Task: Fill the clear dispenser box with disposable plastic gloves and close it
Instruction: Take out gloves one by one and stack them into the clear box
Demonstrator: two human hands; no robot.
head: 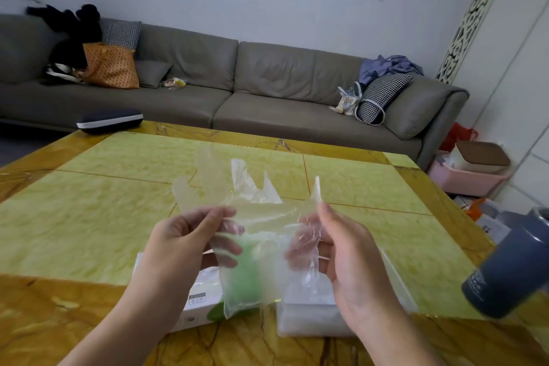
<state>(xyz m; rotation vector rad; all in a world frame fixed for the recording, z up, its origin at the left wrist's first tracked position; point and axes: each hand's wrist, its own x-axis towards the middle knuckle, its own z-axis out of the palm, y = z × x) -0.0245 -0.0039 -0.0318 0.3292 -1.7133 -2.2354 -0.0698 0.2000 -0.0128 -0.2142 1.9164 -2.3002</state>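
I hold a thin clear plastic glove (261, 217) up above the table, its fingers pointing away from me. My left hand (190, 244) pinches its left edge between thumb and fingers. My right hand (335, 249) grips its right edge, fingers partly wrapped in the film. Below the hands lies a white and green carton (202, 300) on the table. Beside it, under my right hand, sits the clear dispenser box (309, 318) with pale plastic inside; much of it is hidden by my right wrist.
A dark blue-grey flask (511, 270) stands at the table's right edge. The yellow-green marble table (118, 187) stretches ahead. A dark case (110, 121) lies at its far left corner. A grey sofa (237, 89) with cushions and bags runs behind.
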